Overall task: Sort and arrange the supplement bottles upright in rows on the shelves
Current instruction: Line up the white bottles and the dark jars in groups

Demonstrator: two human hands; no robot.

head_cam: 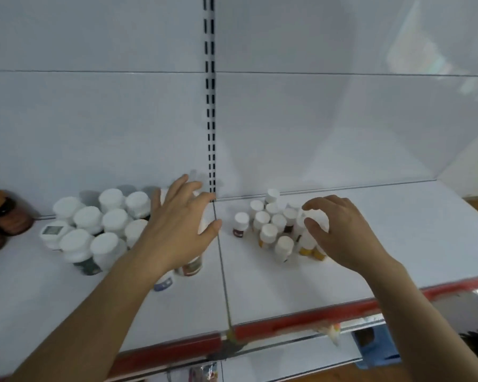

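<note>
Over the left-hand group of bottles, the left hand (177,230) hovers with fingers spread and thumb out, gripping nothing. Two labelled bottles (191,267) show partly below its palm; contact cannot be confirmed. The right hand (342,232) is arched over the right edge of the other group, fingers curved, with a gap between thumb and forefinger. No bottle appears to be enclosed.

Large white-capped bottles (89,219) stand upright in a loose cluster left of the panel seam (222,271), touching one another but not in true rows. Small white-capped bottles (268,232) stand right of the seam, also upright and tightly bunched, one set slightly apart at the left.

Assessment: both sizes look like rigid plastic with smooth caps, probably light, the large ones somewhat heavier. The small ones look narrow for their height and stand close together, so a sideways nudge could tip several. The cap and shoulder, taken from above, appear to be the safest hold; the large bottles likely need a full-hand grip round the body.

Both groups sit toward the back of the white shelf (370,257). Brown jars (0,213) stand at far left.
</note>
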